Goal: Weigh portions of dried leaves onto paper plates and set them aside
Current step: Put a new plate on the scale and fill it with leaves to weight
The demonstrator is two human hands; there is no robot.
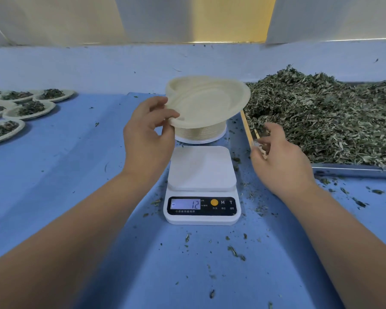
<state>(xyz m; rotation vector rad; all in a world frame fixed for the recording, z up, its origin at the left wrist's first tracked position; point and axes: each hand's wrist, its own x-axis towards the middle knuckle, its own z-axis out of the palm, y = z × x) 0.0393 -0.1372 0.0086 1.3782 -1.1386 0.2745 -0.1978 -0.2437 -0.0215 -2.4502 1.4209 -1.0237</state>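
Note:
My left hand [149, 132] pinches the left rim of a cream paper plate [210, 103], tilted up above the stack of plates [201, 132] behind the scale. The white kitchen scale [202, 172] stands in the middle with a bare platform and a display reading minus 12. My right hand [279, 157] hovers at the left edge of the metal tray [348, 169], fingers loosely curled, holding nothing I can see. A big heap of dried green leaves [321, 114] fills that tray on the right.
Several filled paper plates [29, 108] lie at the far left on the blue table cover [76, 175]. Loose leaf bits [234, 250] are scattered around the scale. A wall and a pale panel rise at the back.

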